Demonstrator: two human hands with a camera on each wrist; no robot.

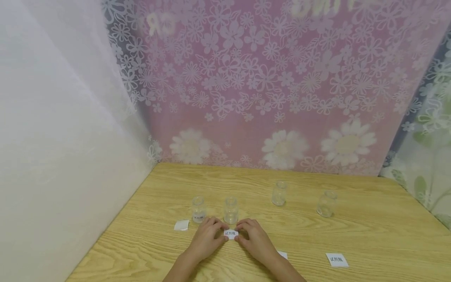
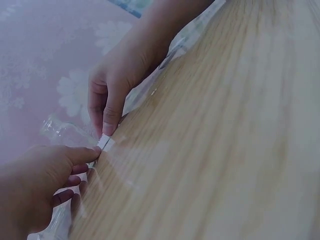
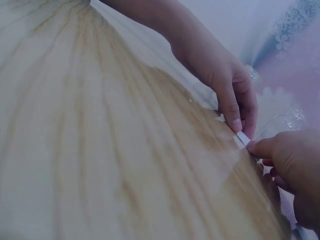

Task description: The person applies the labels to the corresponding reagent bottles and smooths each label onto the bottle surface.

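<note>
Both forearms reach in from the near edge of the table [image 1: 380, 227] and angle towards each other; the left hand [image 1: 205, 239] and the right hand [image 1: 259, 241] face one another, wrists low, fingers bent inward with thumbs nearest the person; each hand pinches one end of a small white label [image 1: 231, 234] between thumb and forefinger, so the gap within each grip is narrow; the label lies between the two sets of fingertips, its dark characters facing up towards the head camera; whether its underside touches the table is hard to tell, as the wrist views are dim and low.

Just beyond the label stands a clear glass jar [image 1: 231, 211], upright; to its left is a labelled jar [image 1: 199, 209], near the left hand's fingertips, with a white paper piece [image 1: 181, 225] beside it; farther right stand a third jar [image 1: 279, 193] and a fourth jar [image 1: 327, 204]; a spare label [image 1: 337, 259] lies right of the right forearm.
</note>
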